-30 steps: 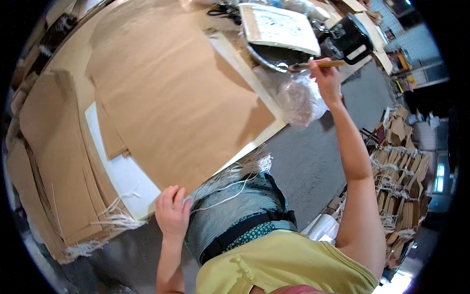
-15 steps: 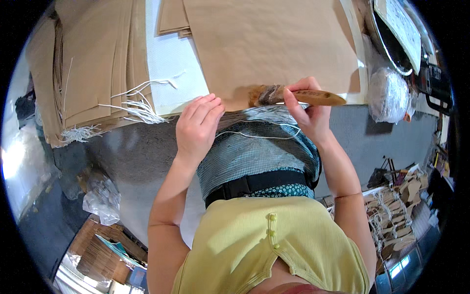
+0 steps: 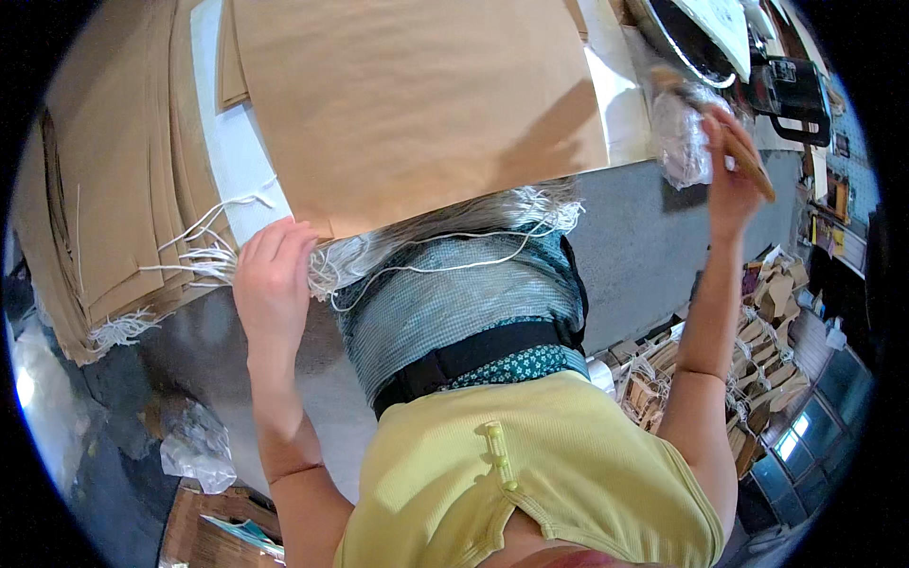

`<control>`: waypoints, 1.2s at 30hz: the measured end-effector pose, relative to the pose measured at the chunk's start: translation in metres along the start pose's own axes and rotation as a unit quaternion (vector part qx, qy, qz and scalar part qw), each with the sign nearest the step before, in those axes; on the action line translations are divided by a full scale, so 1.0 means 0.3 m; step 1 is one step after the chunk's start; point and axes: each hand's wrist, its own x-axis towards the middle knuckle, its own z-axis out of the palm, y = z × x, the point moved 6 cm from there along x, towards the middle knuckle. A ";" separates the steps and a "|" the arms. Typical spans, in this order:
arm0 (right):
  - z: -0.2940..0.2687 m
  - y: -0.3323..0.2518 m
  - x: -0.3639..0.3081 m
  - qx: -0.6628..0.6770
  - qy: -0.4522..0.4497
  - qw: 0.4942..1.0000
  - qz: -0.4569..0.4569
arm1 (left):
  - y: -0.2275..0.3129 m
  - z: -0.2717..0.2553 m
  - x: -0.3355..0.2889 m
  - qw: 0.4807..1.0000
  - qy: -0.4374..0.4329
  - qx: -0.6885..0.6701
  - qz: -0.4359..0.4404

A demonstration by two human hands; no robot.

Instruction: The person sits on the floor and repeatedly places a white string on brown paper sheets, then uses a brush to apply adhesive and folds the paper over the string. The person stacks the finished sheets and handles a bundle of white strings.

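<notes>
Wooden brush (image 3: 751,168), pinched by right fingers (image 3: 717,128), moved off smooth paper (image 3: 407,104); left fingers (image 3: 270,242) sit together, grip unclear.

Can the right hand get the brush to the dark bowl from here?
Looks like yes: the right hand grips the brush, its bristles near the rim of the dark bowl. The white slab covers only part, apparently leaving the near side open.

Stacked brown paper (image 3: 407,104) and corded bundles (image 3: 772,369) suggest a workshop.
</notes>
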 end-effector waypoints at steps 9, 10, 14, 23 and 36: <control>0.033 -0.009 -0.059 -0.218 -0.099 0.963 -0.124 | 0.027 0.283 -0.146 0.898 -0.158 -0.378 -0.161; 0.091 -0.064 -0.078 -0.139 -0.104 0.980 -0.092 | 0.023 0.307 -0.156 0.902 -0.191 -0.347 -0.170; 0.380 -0.342 -0.270 0.119 -0.385 0.914 0.039 | -0.016 0.283 -0.178 0.897 -0.297 -0.295 -0.143; 0.556 -0.421 -0.456 0.199 -0.583 0.787 0.039 | -0.017 0.246 -0.168 0.861 -0.230 -0.412 -0.187; 0.493 -0.459 -0.389 0.181 -0.492 0.851 0.041 | -0.053 0.373 -0.205 0.921 -0.309 -0.201 -0.127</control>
